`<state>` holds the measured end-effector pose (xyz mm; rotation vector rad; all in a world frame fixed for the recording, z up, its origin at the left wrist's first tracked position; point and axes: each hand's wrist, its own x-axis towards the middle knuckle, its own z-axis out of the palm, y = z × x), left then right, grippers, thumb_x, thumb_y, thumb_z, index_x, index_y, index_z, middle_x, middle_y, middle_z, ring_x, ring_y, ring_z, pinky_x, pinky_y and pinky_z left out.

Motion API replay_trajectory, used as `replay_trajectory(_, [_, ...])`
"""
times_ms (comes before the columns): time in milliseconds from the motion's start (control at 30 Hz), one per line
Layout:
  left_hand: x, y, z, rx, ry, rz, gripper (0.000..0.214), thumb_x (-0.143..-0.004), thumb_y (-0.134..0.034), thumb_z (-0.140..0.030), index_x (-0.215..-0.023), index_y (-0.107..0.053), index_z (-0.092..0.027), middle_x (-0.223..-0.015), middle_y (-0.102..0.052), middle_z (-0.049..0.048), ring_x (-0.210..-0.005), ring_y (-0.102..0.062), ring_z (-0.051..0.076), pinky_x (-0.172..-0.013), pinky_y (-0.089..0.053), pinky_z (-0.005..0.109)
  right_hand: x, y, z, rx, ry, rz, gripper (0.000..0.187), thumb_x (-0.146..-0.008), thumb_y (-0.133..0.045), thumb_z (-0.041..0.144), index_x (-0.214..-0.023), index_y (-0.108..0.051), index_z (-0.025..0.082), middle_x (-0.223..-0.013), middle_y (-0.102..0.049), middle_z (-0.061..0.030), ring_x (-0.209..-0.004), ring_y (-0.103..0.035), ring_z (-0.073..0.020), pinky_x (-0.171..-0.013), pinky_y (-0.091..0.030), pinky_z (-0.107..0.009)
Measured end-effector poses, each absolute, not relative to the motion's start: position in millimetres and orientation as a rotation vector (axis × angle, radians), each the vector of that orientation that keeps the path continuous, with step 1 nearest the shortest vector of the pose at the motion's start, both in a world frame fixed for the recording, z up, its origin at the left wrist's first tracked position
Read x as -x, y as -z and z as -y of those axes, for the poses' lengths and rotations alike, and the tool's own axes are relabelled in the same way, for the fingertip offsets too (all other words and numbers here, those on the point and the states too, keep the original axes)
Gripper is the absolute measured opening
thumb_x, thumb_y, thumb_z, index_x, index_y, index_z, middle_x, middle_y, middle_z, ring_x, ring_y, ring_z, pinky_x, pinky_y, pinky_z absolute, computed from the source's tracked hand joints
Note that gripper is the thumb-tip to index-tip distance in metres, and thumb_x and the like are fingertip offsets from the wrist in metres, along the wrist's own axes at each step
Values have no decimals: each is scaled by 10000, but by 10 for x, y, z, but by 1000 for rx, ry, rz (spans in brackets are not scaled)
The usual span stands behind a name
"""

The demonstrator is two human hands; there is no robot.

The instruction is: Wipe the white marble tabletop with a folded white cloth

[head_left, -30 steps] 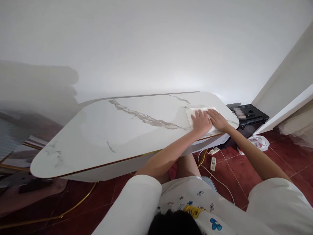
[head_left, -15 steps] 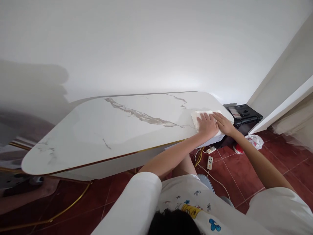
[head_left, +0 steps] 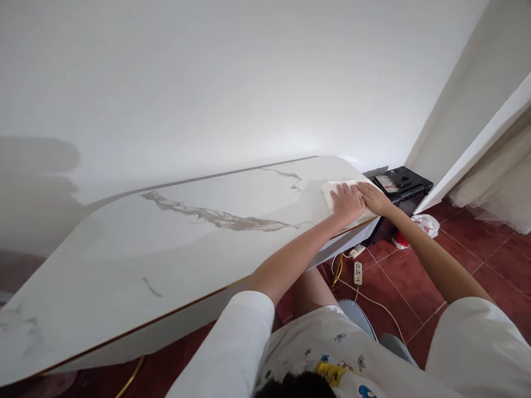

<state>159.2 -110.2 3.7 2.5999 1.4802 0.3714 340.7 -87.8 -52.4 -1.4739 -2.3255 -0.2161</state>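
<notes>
A white cloth (head_left: pixel 331 194) with a wavy edge lies flat on the white marble-patterned tabletop (head_left: pixel 199 249), close to its right end. My left hand (head_left: pixel 348 202) presses down on the cloth, fingers spread and slightly bent. Beside it, my right hand (head_left: pixel 374 199) lies with outstretched fingers touching the left hand, over the right part of the cloth. Both hands cover much of the cloth, so its right side is largely hidden.
A plain wall (head_left: pixel 207 83) runs behind the table. Past its right end sits a black case (head_left: pixel 409 179). On the red tiled floor (head_left: pixel 415 287) are power strips (head_left: pixel 357 273) with cords and a white plastic bag (head_left: pixel 427 225). A curtain (head_left: pixel 493 177) hangs farther right.
The view has turned and shifted, so the table's left end now runs out of frame. Both hands stay on the cloth near the table's right end.
</notes>
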Motion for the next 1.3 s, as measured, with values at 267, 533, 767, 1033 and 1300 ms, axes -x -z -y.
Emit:
replay_trajectory(267, [-1498,12,557,-2585,-366,-1552,521,-989,-281,-350,-1446,-436,-152,-1571,-376,158,-1455,-290,338,-1149,-286,542,-3177,485,341,1565,159,2234,527,-953,-319,225,-1433,-518,140,-1466,-551,-123,-1405,-449,-300,-1205,-328,-556])
replay_trajectory(533, [-1352,63,-33,-2520,-419,-1664,495,-987,-276,-347,-1421,-455,-189,-1536,-416,146,-1423,-326,327,-1121,-310,528,-2965,451,-324,1531,70,2241,531,-934,-342,208,-1437,-512,220,-1484,-542,-45,-1422,-427,-260,-1213,-316,-524])
replay_trajectory(767, [-1221,61,-479,-2486,-452,-1734,479,-980,-286,-338,-1396,-478,-196,-1510,-443,146,-1402,-343,325,-1100,-326,514,-2736,339,-784,1565,-11,2239,533,-918,-330,194,-1408,-541,195,-1496,-526,-48,-1411,-436,-276,-1216,-318,-502])
replay_trajectory(1033, [-1142,94,-887,-2473,-485,-1782,455,-985,-296,-332,-1372,-496,-201,-1493,-466,135,-1384,-372,319,-1099,-331,512,-2649,350,-1227,1563,-15,2255,517,-939,-336,215,-1417,-533,199,-1506,-516,-46,-1419,-427,-258,-1215,-318,-492])
replay_trajectory(1300, [-1223,89,-1104,-2456,-510,-1826,454,-983,-311,-328,-1351,-524,-169,-1460,-488,146,-1353,-393,326,-1091,-335,515,-2795,465,-1563,1451,10,2292,526,-954,-323,244,-1445,-508,222,-1503,-522,-41,-1423,-422,-276,-1219,-315,-529])
